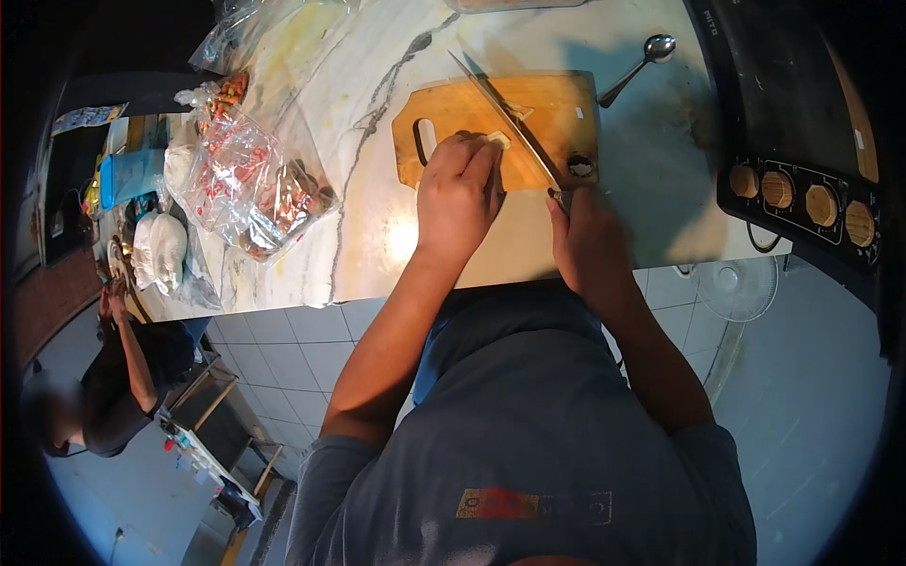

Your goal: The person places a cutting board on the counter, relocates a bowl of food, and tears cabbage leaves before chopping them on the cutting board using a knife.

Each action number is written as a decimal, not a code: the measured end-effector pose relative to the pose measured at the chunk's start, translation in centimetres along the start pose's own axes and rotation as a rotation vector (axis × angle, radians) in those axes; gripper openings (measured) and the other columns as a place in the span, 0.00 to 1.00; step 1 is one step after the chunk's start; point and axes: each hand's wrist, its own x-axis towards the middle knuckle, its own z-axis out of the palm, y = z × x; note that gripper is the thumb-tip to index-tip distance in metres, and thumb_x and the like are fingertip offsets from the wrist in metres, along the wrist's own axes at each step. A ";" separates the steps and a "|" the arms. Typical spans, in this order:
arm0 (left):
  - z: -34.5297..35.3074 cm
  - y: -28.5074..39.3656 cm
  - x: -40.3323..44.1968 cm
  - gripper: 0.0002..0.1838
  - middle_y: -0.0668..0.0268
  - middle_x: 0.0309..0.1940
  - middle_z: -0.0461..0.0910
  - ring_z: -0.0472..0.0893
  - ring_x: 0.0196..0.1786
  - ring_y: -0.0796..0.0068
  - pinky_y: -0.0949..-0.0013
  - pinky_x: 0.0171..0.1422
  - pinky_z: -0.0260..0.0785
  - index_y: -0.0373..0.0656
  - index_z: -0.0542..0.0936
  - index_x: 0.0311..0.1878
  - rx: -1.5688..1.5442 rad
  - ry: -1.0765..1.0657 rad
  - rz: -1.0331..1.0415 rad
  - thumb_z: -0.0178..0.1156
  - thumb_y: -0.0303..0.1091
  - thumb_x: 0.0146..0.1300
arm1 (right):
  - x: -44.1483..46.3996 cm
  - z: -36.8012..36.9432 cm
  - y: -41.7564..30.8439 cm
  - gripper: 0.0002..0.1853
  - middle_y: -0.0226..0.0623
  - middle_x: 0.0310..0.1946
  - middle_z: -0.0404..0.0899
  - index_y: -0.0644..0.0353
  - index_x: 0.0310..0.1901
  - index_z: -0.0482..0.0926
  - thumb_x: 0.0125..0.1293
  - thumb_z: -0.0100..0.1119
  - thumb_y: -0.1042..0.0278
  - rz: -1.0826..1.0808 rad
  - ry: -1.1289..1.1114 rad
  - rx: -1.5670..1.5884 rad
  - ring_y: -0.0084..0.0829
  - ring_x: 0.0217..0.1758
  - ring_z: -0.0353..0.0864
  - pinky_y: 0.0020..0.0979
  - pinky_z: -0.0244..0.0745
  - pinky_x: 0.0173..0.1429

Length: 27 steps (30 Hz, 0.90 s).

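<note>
A wooden cutting board point(444, 106) with a handle slot lies on the marble counter. My left hand point(461, 193) is closed over the board, its fingertips pressed on a small pale piece of food point(499, 140) whose kind I cannot make out. In my right hand point(591, 241) is the handle of a long kitchen knife point(511, 121). Its blade slants across the board, with the tip past the far edge. Beyond the blade lies another pale scrap point(520, 111). The knife's edge appears beside the held piece; I cannot tell whether they touch.
A metal spoon point(640, 68) lies right of the board. Clear plastic bags point(255, 179) with reddish contents sit on the left. A stove with wooden knobs point(819, 206) borders the counter's right end. Another person point(127, 382) stands at the far left, hands near the counter.
</note>
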 end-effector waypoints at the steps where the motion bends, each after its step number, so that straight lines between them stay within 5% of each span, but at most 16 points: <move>1: 0.1 0.0 0.0 0.06 0.59 0.34 0.80 0.80 0.42 0.58 0.61 0.47 0.74 0.36 0.82 0.36 -0.009 0.003 -0.005 0.65 0.20 0.54 | -0.1 -0.1 -0.1 0.17 0.53 0.17 0.76 0.64 0.35 0.66 0.72 0.51 0.56 -0.001 -0.016 0.035 0.55 0.24 0.80 0.47 0.76 0.29; 27: 0.2 -0.2 -0.1 0.09 0.59 0.34 0.79 0.79 0.44 0.58 0.61 0.49 0.74 0.35 0.82 0.37 0.002 0.001 0.006 0.64 0.18 0.50 | -0.6 0.0 -0.6 0.18 0.56 0.18 0.76 0.64 0.34 0.66 0.72 0.51 0.56 -0.005 -0.048 0.085 0.57 0.26 0.80 0.49 0.76 0.29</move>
